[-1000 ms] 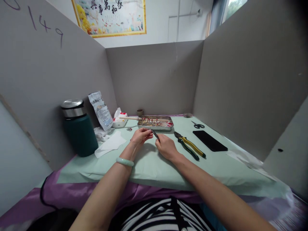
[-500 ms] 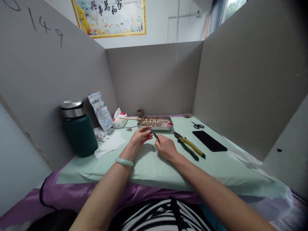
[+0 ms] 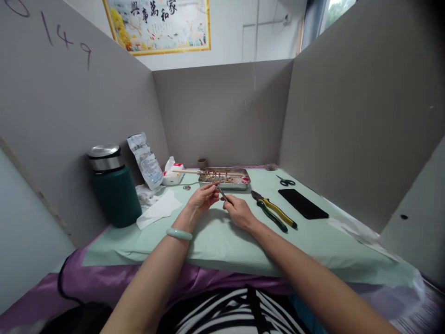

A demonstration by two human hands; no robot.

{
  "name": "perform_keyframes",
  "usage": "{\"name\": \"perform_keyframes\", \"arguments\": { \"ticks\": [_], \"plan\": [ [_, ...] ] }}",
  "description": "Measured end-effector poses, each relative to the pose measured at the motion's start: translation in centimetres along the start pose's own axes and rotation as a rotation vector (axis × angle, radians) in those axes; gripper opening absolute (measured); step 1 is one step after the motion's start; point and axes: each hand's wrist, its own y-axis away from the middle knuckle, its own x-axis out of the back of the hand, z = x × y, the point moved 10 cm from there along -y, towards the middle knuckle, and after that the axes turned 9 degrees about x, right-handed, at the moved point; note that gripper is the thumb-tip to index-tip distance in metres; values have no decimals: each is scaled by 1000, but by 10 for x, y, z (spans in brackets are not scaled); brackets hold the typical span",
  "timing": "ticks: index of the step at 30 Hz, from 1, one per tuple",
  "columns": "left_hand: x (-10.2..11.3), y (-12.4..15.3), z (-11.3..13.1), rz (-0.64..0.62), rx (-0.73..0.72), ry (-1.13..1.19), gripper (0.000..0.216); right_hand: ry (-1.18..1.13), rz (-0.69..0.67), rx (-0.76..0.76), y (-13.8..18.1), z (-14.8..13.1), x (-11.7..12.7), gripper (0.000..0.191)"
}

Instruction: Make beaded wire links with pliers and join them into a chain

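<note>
Head view: one camera, looking down at both my hands over the green mat [image 3: 215, 241].
Right hand [image 3: 239, 213]: closed around a thin dark tool [image 3: 221, 192], its tip pointing up and left towards my other hand.
Left hand [image 3: 203, 197]: thumb and fingers pinched together right at the tool's tip; whatever sits between them is too small to make out.
Where the work is: just in front of the tray [image 3: 239, 186], raised slightly off the mat, between my two hands.
Tray: holds a spread of small loose bits, some red.
Stick [image 3: 187, 171]: lies across the tray's far edge, with small pieces along it.
Progress: my guess is part-way, since some pieces sit on the stick and plenty remain loose in the tray.
Unused: pliers [image 3: 274, 211], scissors [image 3: 286, 181] and phone [image 3: 303, 203] lie to the right, well apart from my hands.
Left side: flask [image 3: 113, 185] and white paper [image 3: 160, 208].
</note>
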Motion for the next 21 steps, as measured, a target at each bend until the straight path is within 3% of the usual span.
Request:
{"name": "perform_keyframes", "arguments": {
  "ticks": [7, 13, 21],
  "plan": [
    [-7, -1, -2, -87, 13, -39, 19, -43, -4, 63, 0, -8, 0, 22],
    [-7, 1, -3, -61, 24, -47, 16, -31, -15, 75, 0, -7, -2, 22],
    [-9, 1, -4, -70, 39, -41, 18, -212, -81, -37, 0, -2, -8, 25]
  ]
}}
